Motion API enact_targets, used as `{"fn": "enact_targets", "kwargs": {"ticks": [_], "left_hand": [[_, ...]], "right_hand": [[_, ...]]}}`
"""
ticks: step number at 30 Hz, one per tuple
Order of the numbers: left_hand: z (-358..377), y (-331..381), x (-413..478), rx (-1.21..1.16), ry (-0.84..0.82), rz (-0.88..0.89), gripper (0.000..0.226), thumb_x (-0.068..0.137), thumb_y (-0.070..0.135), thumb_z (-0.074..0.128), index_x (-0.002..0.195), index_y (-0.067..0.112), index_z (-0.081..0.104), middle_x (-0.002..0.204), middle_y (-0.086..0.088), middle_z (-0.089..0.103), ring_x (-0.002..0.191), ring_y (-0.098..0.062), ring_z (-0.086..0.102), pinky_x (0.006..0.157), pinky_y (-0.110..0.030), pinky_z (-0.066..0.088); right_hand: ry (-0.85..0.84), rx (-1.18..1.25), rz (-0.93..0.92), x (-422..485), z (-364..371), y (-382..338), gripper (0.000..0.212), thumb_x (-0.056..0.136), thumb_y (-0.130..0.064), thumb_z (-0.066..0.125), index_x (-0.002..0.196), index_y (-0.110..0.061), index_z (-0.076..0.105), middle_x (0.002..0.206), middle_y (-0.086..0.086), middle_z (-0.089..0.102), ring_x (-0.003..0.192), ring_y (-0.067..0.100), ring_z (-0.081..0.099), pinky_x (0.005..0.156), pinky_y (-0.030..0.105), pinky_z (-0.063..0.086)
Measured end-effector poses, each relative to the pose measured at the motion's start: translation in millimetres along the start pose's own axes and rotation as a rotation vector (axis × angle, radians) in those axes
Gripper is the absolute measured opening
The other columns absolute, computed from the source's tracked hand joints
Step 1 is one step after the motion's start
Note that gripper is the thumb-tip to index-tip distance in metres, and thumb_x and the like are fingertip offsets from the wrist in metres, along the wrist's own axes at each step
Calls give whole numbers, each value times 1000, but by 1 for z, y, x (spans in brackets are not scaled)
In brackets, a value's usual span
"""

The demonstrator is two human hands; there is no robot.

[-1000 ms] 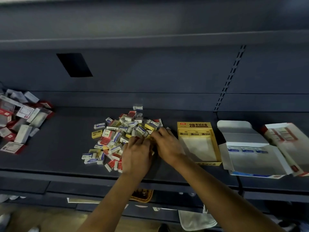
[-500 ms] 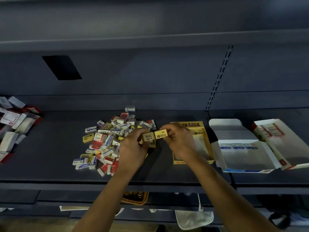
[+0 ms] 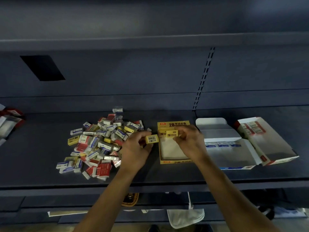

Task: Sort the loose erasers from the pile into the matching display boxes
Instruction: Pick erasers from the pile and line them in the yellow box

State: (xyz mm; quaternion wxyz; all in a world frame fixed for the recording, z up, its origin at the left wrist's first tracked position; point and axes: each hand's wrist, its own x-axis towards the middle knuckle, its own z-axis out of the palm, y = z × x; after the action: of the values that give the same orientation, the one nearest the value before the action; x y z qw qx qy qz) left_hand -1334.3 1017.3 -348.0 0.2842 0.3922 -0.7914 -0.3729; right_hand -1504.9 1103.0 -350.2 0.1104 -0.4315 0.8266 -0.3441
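Observation:
A pile of loose erasers [image 3: 100, 143] in yellow, blue-white and red sleeves lies on the dark shelf. Right of it stands an open yellow display box [image 3: 173, 162] marked 2B. My left hand [image 3: 136, 148] pinches a yellow eraser [image 3: 151, 139] with its barcode up, just left of the box. My right hand [image 3: 189, 141] pinches another yellow eraser [image 3: 172, 134] over the back part of the yellow box. A white-blue display box [image 3: 229, 153] and a red-white display box [image 3: 267, 141] lie open further right.
Packets in red and white [image 3: 8, 124] lie at the shelf's far left. The shelf's front edge [image 3: 150, 185] runs below my forearms. A slotted upright [image 3: 203, 77] splits the back panel. A lower shelf holds a wicker basket [image 3: 131, 199].
Both hands lifted from the pile, each taking a yellow eraser. My right hand carried its eraser right, over the yellow box; my left hand followed toward the box's left side.

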Motion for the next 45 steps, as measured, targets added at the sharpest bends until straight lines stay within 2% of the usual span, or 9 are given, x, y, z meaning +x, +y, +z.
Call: {"fn": "enact_targets", "kwargs": {"ticks": [3,11,18,23,30,37,40,42,45], "left_hand": [[8,-1,0,22,-3,-2,28,80,8,71,104,22,66,98,14,63,86,13,54,72,4,37],[15,-3,-1,81,-32,-83,25,83,14,70,106,20,67,96,14,61,86,2,53,65,3,35],[13,-6,-4,68,-50,-76,20,83,15,70,102,20,67,88,20,57,78,12,51,66,2,37],[15,-10,-5,71,-64,-47,20,82,15,71,101,20,68,91,15,62,85,1,58,72,-5,42],[20,-8,-5,73,-90,-45,18,84,20,69,101,23,68,92,14,66,83,2,60,75,-18,48],[21,-10,-3,-28,-44,-66,15,90,26,61,102,23,67,89,14,66,80,6,59,66,-5,42],[22,-13,0,-140,-18,-129,14,94,29,54,92,25,67,80,6,68,77,-6,64,71,-24,52],[21,-16,1,-210,-14,-197,21,95,32,51,85,24,67,79,-1,69,77,-15,66,77,-42,54],[22,-16,2,-312,0,-280,24,96,33,50,82,22,66,79,-2,70,77,-18,68,79,-47,54]], "right_hand": [[2,-110,-14,1,-1,9,28,82,-14,69,110,-16,67,102,2,59,78,5,48,72,14,34],[-141,-156,-46,3,14,9,21,86,-15,63,106,-14,64,104,1,65,97,15,60,82,23,47],[-133,-187,-59,9,31,2,15,87,-16,59,101,-15,63,97,0,64,85,12,58,70,18,36],[-113,-155,-72,8,34,1,22,88,-16,59,110,-14,56,102,2,59,90,15,57,71,19,36],[-115,-117,-88,9,37,5,10,88,-14,60,97,-15,61,98,0,63,84,8,55,68,15,33],[-60,-127,-118,6,38,6,17,85,-10,62,102,-13,64,106,4,58,92,17,58,73,18,37],[-19,-66,-143,4,35,4,22,83,-4,63,101,-14,67,107,4,62,93,16,60,76,16,41],[-29,-8,-156,2,33,1,22,84,-3,62,101,-15,67,104,0,65,90,7,59,76,7,39],[-69,66,-176,-4,28,-5,26,85,-2,60,105,-17,65,104,-6,66,89,-4,55,75,0,37]]}}
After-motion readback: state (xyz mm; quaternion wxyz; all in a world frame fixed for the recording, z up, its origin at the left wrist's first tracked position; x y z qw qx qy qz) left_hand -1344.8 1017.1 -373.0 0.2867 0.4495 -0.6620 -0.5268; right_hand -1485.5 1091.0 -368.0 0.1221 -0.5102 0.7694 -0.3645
